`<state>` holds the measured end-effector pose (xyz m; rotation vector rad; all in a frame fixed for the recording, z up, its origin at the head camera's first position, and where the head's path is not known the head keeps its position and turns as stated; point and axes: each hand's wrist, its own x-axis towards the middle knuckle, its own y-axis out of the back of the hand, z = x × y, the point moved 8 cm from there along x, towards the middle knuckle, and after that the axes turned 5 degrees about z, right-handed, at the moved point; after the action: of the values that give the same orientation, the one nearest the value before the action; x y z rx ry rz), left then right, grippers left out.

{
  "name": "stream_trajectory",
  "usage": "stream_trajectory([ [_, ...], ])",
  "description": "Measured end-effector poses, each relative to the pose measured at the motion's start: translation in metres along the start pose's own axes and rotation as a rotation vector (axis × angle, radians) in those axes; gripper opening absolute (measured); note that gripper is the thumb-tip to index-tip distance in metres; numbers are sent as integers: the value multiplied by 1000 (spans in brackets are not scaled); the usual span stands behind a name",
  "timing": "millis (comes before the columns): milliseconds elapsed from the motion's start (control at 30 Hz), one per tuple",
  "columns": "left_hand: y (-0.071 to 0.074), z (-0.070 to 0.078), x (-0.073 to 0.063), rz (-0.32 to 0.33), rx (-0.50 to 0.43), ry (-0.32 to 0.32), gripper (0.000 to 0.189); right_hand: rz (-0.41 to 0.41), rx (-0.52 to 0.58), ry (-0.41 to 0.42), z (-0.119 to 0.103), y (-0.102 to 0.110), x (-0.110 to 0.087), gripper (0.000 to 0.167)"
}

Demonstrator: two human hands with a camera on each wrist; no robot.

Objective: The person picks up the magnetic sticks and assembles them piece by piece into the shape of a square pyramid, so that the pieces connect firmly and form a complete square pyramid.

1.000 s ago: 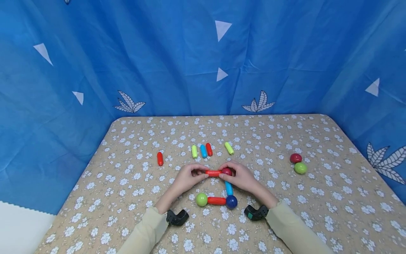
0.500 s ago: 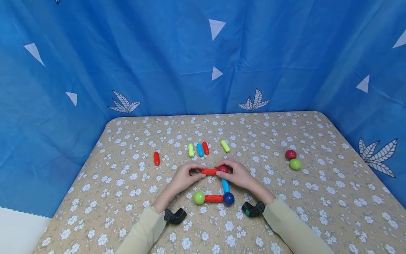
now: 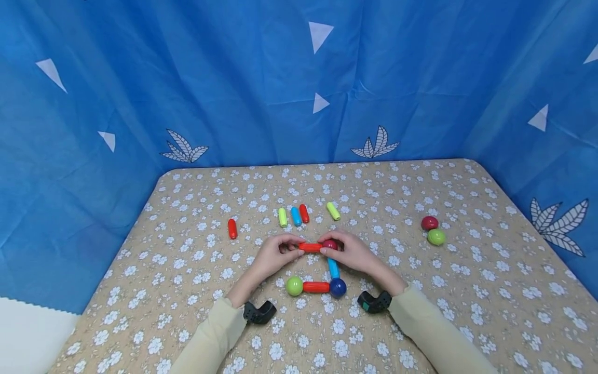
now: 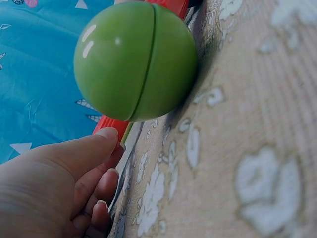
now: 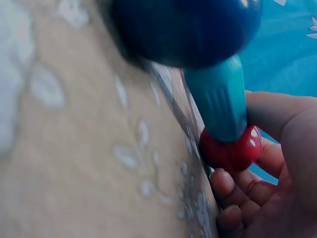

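Observation:
A red rod [image 3: 310,248] lies level between my two hands, its right end against a red ball [image 3: 329,244]. My left hand [image 3: 272,255] pinches the rod's left end between thumb and fingers. With thumb and fingers around the red ball, my right hand [image 3: 353,253] has its fingertips at the rod's right end. From that ball a blue rod [image 5: 218,101] runs toward me to a dark blue ball [image 3: 338,288]. A second red rod [image 3: 316,287] joins the dark blue ball to a green ball [image 4: 136,62], which partly hides my left fingers' work in the left wrist view.
Beyond my hands lie loose rods: a red one [image 3: 232,228] at left, then a yellow-green [image 3: 282,217], a blue [image 3: 296,216], another red [image 3: 304,213] and another yellow-green rod [image 3: 333,211]. A red ball [image 3: 429,223] and a green ball [image 3: 436,237] sit at right on the flowered tablecloth [image 3: 467,291].
The head view has shifted slightly. Both hands keep their hold on the red rod and red ball, with no clear movement of the pieces.

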<state>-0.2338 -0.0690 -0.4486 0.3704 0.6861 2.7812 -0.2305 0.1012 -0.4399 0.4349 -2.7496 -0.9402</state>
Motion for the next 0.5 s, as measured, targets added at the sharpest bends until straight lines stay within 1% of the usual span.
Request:
stream_trajectory([
  [100,0,2,0,-9,-1,-2,21,-8,4,8,0,2,0,23],
  [200,0,5,0,-29,-27,-14,23,0,1,11,3,4,-1,21],
  [300,5,7,-4,-18,-55,-21,23,-2,6,16,5,4,-2,19],
  [400,16,7,-12,15,-50,12,19,-14,11,17,4,1,-2,19],
  [433,19,7,-15,17,-45,26,18,-17,11,14,4,1,-2,19],
  [500,22,7,-20,-2,-36,49,17,-13,10,7,3,1,0,19],
])
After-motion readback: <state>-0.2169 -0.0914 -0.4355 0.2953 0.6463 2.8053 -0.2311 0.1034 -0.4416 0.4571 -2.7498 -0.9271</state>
